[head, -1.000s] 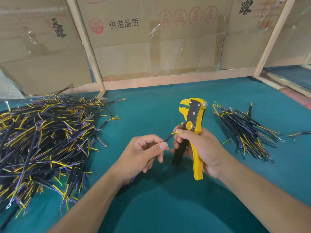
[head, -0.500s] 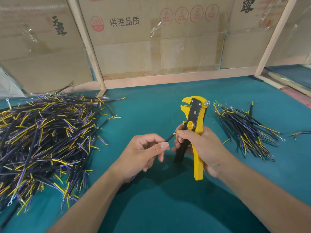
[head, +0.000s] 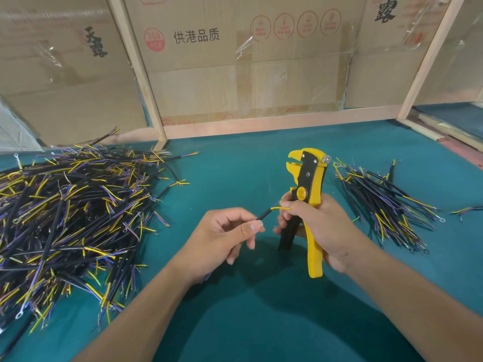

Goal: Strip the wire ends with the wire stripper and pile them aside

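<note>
Holding: the left hand (head: pixel 224 235) is pinching a black-sheathed wire (head: pixel 265 215) between thumb and forefinger, its yellow core (head: pixel 281 208) pointing toward the other hand.
Tool: the right hand (head: pixel 317 227) is curling round the handles of the yellow wire stripper (head: pixel 307 205), standing it upright with its head well above the wire; its forefinger and thumb also seem to be nipping the tip of the yellow core.
Stripper mouth: the jaws are sitting apart at the top, nothing between them.
Where the wire is: it is hanging in the air between the two hands, over the green table (head: pixel 248 165), low beside the tool's pivot and not in its mouth.
Risk, missed bite: I am judging that the thin core could slip sideways on the way up to the jaws, since the right hand is doing two jobs at once.
Risk, cut strands: a crooked or too-deep feed would likely be nicking the conductor instead of only the sheath.
Risk, fingers: fingertips are sitting close to the handles and could be getting pinched on the squeeze.
Risk, mixing: a careless toss could be landing the piece in the wrong heap.
Containers: none is holding wire; flattened cardboard boxes (head: pixel 248 64) are only lining the back wall.
Big heap (head: pixel 70 218): lying loose on the table to the left.
Small heap (head: pixel 386 202): lying to the right, just beyond the stripper.
</note>
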Available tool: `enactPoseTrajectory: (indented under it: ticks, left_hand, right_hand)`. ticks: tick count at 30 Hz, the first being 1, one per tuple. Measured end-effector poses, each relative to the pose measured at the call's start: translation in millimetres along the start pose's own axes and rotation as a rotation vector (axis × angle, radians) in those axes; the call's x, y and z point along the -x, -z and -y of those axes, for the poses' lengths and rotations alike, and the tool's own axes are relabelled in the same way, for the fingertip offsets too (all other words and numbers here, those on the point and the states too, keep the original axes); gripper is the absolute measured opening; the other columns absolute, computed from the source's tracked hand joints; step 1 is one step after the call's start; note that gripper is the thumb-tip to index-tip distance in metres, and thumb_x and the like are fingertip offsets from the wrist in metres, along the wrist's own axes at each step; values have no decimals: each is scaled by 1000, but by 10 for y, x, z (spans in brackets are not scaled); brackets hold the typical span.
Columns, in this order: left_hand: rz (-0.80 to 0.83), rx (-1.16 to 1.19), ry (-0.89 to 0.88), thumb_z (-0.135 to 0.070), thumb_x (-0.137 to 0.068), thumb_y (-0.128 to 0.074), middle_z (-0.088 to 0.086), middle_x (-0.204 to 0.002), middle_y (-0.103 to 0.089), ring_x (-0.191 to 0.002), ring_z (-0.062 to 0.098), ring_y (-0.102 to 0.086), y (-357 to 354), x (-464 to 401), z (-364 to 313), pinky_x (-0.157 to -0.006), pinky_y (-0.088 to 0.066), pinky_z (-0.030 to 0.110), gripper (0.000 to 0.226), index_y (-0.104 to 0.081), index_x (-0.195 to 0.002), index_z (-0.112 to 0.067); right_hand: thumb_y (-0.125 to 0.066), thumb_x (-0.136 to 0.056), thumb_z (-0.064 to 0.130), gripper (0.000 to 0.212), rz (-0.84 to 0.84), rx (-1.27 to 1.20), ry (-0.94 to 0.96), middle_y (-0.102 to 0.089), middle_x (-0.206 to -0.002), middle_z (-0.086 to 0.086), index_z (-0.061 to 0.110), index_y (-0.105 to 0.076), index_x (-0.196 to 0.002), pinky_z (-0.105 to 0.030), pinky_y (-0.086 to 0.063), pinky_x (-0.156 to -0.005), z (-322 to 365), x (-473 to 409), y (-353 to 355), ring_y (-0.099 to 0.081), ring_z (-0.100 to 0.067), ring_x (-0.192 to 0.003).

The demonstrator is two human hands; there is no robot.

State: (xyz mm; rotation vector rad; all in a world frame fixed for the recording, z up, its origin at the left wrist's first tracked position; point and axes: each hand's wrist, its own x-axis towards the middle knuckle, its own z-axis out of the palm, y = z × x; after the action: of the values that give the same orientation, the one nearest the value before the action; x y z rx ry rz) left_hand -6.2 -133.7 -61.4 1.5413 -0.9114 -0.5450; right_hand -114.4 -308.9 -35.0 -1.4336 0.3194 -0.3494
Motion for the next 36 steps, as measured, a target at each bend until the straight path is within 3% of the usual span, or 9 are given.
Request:
enactPoseTrajectory:
  ticks: [5, 8, 12, 18, 20, 24, 28, 33, 36]
  left_hand:
    - [6, -210, -63, -41, -92, -62, -2, -78, -69, -64, 9, -59, -31, 43, -114, -66, -52, 23, 11, -68, -95, -31]
    - [-74, -178, -105, -31, -93, -61, -3, -75, -66, -61, 11, -60, -104, 59, -171, -60, -54, 29, 6, -67, -92, -31]
    - [-125, -242, -159, -25, -98, -60, -2, -73, -61, -57, 6, -48, -123, 65, -202, -53, -41, 18, 9, -65, -91, -28]
    - [-161, -316, -224, -30, -95, -59, 7, -77, -60, -70, 34, -51, -109, 57, -218, -62, -41, 40, 6, -63, -94, -27]
    - [-173, -329, -237, -30, -96, -59, 6, -77, -59, -66, 31, -50, -84, 55, -209, -60, -41, 37, 6, -64, -94, -27]
    - [-203, -356, -254, -27, -97, -58, -4, -76, -60, -62, 2, -47, -53, 41, -190, -58, -36, 15, 8, -66, -93, -26]
    - [-256, -460, -263, -29, -97, -57, -12, -82, -63, -69, 7, -55, -29, 14, -116, -62, -39, 13, 7, -63, -96, -30]
    - [-397, -646, -355, -33, -101, -51, -17, -94, -60, -83, 9, -56, 55, -36, -36, -74, -41, 16, 8, -58, -102, -36]
    - [-437, -662, -375, -33, -102, -49, -17, -95, -59, -85, 12, -57, 52, -42, 2, -78, -45, 27, 9, -57, -103, -36]
  right_hand:
    - [-58, -97, 4, 19, 12, 88, 22, -60, -64, -5, 9, -63, -80, -65, -53, -88, 6, 44, -18, -63, -22, -63]
    - [-58, -98, 5, 17, 31, 79, 15, -61, -63, -4, 9, -63, -82, -65, -52, -89, -1, 67, -50, -64, -23, -63]
    - [-57, -98, 2, 18, 45, 71, 25, -59, -63, -3, 8, -62, -82, -67, -51, -89, 6, 67, -47, -62, -22, -62]
    - [-56, -98, 2, 19, 41, 65, 36, -59, -63, -4, 7, -61, -81, -68, -51, -88, 8, 41, -17, -63, -23, -63]
    - [-55, -98, 1, 18, 35, 56, 27, -59, -63, -5, 6, -61, -81, -68, -51, -88, 3, 25, -5, -63, -22, -62]
    - [-54, -97, -1, 20, 29, 67, 19, -58, -65, -5, 6, -61, -79, -68, -51, -88, 8, 16, 1, -63, -22, -62]
    - [-54, -97, 0, 19, 32, 49, 8, -60, -67, -8, 6, -62, -81, -66, -52, -89, -8, -2, 24, -64, -24, -64]
    - [-56, -99, 11, 19, 169, -57, -104, -75, -98, -13, 9, -73, -105, -50, -58, -91, 38, -19, 133, -74, -30, -95]
    - [-57, -96, 18, 25, 272, -121, -194, -73, -110, -18, 15, -72, -117, -54, -55, -95, 63, -20, 180, -70, -34, -108]
